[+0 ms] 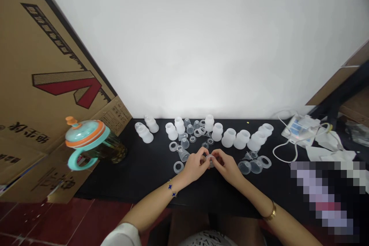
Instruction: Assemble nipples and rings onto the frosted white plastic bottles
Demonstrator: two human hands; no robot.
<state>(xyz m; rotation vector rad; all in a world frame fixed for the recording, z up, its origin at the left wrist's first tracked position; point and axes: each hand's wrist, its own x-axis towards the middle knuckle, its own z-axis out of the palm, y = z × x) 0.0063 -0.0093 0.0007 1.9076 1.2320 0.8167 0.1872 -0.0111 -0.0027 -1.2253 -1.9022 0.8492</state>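
My left hand (195, 165) and my right hand (227, 166) meet over the black table (138, 173), fingers pinched together on a small clear plastic ring part (210, 158) held between them. A thin bracelet with blue charms sits on my left wrist, a gold bangle on my right. Around the hands lie clear rings (178, 167), small clear caps (244, 167) and clear cups. A row of white translucent bottle bodies (229, 137) stands behind them near the wall.
A teal and orange lidded drinking cup (86, 142) stands at the left beside large cardboard boxes (43, 92). A white device with cables (298, 128) and plastic bags lie at the right. A white wall rises behind the table.
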